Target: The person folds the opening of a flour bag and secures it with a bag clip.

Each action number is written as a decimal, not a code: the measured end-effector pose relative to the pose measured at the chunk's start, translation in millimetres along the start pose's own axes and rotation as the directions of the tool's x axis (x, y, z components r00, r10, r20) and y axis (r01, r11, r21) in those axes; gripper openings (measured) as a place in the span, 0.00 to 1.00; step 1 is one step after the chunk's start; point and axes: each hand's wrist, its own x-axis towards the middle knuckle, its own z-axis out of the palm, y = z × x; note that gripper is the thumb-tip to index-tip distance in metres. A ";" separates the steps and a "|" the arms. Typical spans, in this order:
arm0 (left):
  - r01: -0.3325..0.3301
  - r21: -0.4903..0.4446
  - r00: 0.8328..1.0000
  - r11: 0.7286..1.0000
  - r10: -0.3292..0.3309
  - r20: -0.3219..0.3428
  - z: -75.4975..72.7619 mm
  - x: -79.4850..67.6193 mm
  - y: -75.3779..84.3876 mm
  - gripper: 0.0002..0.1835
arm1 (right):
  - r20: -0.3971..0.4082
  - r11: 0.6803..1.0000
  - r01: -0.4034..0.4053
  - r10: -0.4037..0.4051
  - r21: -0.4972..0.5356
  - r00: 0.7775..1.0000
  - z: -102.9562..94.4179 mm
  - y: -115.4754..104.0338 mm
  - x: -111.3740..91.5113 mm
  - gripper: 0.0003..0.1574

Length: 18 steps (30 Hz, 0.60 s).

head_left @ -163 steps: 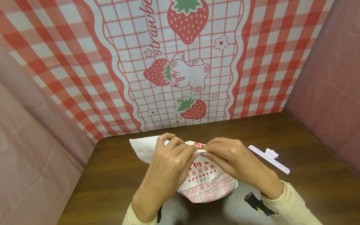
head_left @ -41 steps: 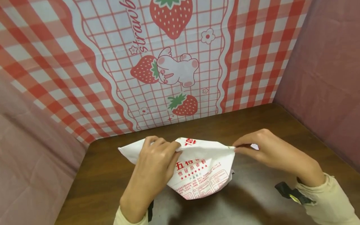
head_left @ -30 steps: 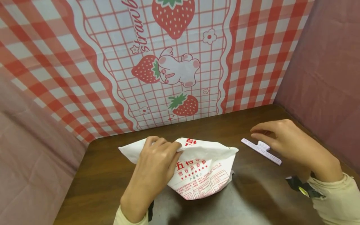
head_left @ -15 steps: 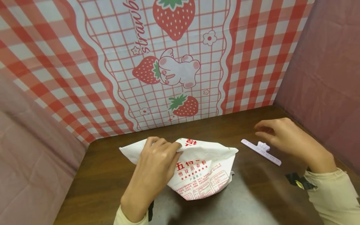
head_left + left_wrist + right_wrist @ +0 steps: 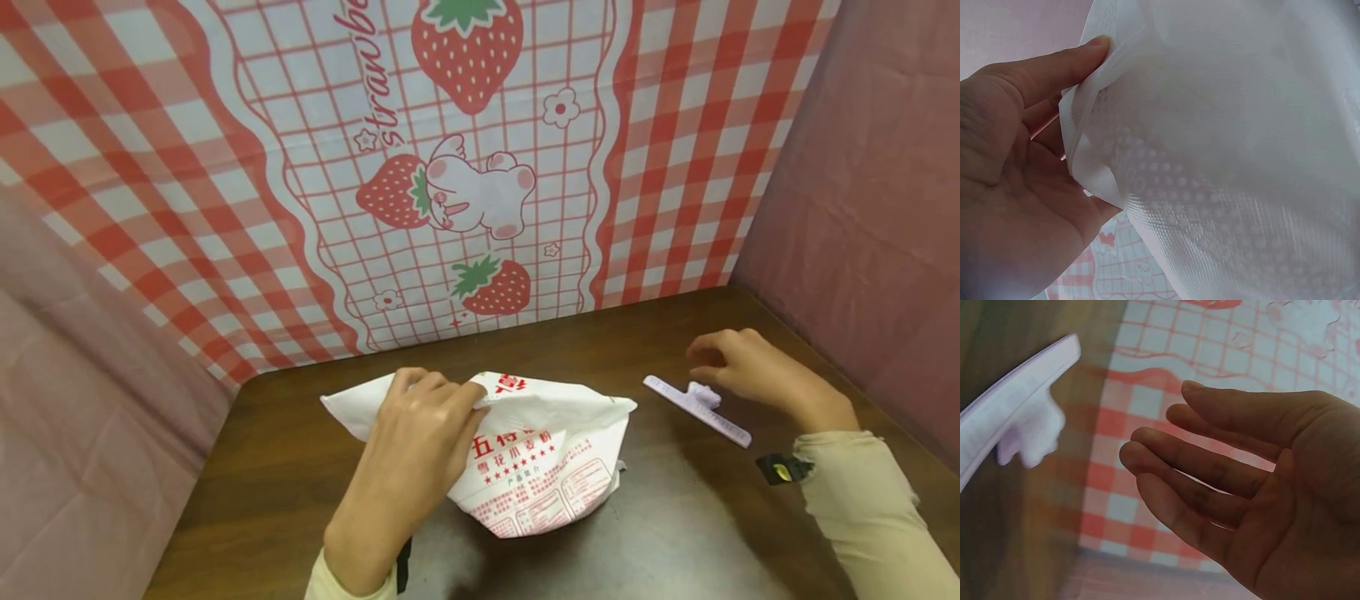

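Observation:
A white flour bag (image 5: 555, 458) with red Chinese print stands on the table, its top edge pulled together. My left hand (image 5: 420, 433) grips that top edge toward its left side, and a white corner of the bag sticks out beyond the knuckles. In the left wrist view the thumb of my left hand (image 5: 1029, 125) presses the rim of the bag (image 5: 1222, 125) against the fingers. A pale purple bag clip (image 5: 697, 406) lies on the table right of the bag. Just past it hovers my right hand (image 5: 765, 375), holding nothing, its fingers loosely bent (image 5: 1179, 469) in the right wrist view.
Behind the dark wooden table (image 5: 300, 467) hangs a red-and-white checked strawberry cloth (image 5: 480, 183). Pink curtains (image 5: 862, 208) close off both sides. A small black strap piece (image 5: 783, 469) sits at the right sleeve.
The right hand let go of the bag's right corner and moved right, to beside the clip, then drifted slightly farther back. The left hand keeps its grip; earlier both hands pinched the bag's top together.

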 end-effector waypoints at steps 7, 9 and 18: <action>-0.001 0.006 1.000 1.000 0.001 0.000 -0.1 -0.7 0.0 0.03 | 0.036 0.999 -0.040 0.040 0.013 0.999 9.9 24.0 1.7 0.16; 0.002 0.006 1.000 1.000 -0.002 0.002 -0.1 -0.9 -0.1 0.03 | 0.063 0.998 -0.052 0.050 0.034 0.997 12.9 27.2 2.0 0.16; 0.005 0.010 1.000 1.000 -0.005 0.013 0.2 -0.9 -0.5 0.03 | 0.180 0.992 -0.077 0.059 0.097 0.982 28.7 33.6 4.4 0.17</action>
